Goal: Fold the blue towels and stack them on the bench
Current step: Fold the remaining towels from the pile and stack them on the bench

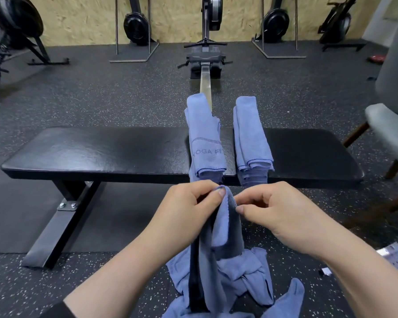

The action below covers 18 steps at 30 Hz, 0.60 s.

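Grip: left hand (pixel 189 203) and right hand (pixel 269 210) both pinch the top edge of a blue towel (pixel 225 226), thumbs and fingers clamped on the hem, close together.
Towel in hand: hangs in front of the bench (pixel 101 152), its lower part bunched on the floor with more loose blue cloth (pixel 251 278).
Folded pieces: two folded towels, a left one (pixel 207 143) and a right one (pixel 253 138), lie side by side across the bench, apart, ends overhanging both edges.
Risk, slipping: pinched so narrowly, the hem could slide out and the towel drop.
Risk, tangle: I'd guess the trailing cloth may snag the heap and drag it.
Risk, stack: overhanging ends could get nudged off.
Surface: black padded bench, glossy, on a metal frame.
Room: speckled rubber floor (pixel 101 99), rowing machine (pixel 205 58) behind, chipboard wall, grey chair (pixel 391 125) at right.
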Tool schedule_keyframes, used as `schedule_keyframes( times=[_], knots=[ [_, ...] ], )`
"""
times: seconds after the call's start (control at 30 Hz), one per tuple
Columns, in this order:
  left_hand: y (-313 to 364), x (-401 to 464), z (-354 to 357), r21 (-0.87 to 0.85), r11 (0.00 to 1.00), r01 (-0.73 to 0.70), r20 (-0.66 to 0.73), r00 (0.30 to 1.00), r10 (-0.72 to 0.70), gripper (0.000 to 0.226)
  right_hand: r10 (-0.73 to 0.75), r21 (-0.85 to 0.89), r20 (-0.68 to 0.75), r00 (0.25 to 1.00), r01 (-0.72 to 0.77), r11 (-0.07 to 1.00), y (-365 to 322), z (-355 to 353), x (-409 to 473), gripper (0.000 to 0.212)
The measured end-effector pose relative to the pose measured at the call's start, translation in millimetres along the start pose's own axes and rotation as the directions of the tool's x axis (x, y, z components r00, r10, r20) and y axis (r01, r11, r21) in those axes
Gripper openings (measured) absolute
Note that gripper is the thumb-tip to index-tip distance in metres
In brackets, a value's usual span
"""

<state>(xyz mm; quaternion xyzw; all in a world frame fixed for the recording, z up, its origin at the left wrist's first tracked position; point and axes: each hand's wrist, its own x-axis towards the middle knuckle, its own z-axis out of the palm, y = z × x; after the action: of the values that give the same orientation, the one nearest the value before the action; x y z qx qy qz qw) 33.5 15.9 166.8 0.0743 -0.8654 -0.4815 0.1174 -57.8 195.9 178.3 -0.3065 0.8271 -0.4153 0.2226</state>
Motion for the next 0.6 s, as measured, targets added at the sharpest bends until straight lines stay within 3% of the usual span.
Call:
schedule_keyframes(
  times=[0.07, 0.13, 0.2, 0.3, 0.43, 0.53, 0.6],
  knots=[
    [0.0, 2.1, -0.2, -0.023, 1.0, 0.015, -0.03, 0.999, -0.016, 0.032, 0.0, -0.001, -0.09, 0.996, 0.0, 1.0, -0.5, 1.3, 0.0, 0.016],
    [0.5, 5.0, 0.8, -0.031, 0.998, 0.049, -0.069, 0.996, -0.051, 0.037, 0.001, 0.156, -0.122, 0.993, 0.018, 0.988, -4.6, 1.3, -1.0, 0.014],
    [0.8, 7.6, 3.1, -0.03, 0.997, 0.069, -0.094, 0.993, -0.072, 0.041, -0.006, 0.237, -0.061, 0.998, 0.021, 0.971, -7.9, 0.6, -2.6, 0.032],
    [1.4, 10.2, 5.2, -0.044, 0.997, 0.059, -0.084, 0.995, -0.063, 0.043, -0.03, 0.029, 0.011, 1.0, 0.029, 0.999, -7.9, 4.8, -2.7, 0.033],
    [-1.8, 13.7, 3.8, -0.075, 0.996, 0.057, -0.054, 0.997, -0.061, 0.038, -0.033, -0.138, -0.134, 0.99, 0.014, 0.99, -0.8, -0.2, 2.6, 0.049],
    [-9.7, 13.7, -0.1, -0.105, 0.99, 0.099, 0.088, 0.992, -0.09, 0.026, -0.061, -0.158, -0.25, 0.966, 0.021, 0.987, 1.2, -10.4, 3.7, 0.05],
    [-19.0, 12.0, -1.4, 0.024, 0.993, 0.117, 0.207, 0.971, -0.119, 0.031, -0.044, -0.032, -0.364, 0.93, 0.035, 0.999, 0.3, -13.7, 1.4, 0.051]
  ],
)
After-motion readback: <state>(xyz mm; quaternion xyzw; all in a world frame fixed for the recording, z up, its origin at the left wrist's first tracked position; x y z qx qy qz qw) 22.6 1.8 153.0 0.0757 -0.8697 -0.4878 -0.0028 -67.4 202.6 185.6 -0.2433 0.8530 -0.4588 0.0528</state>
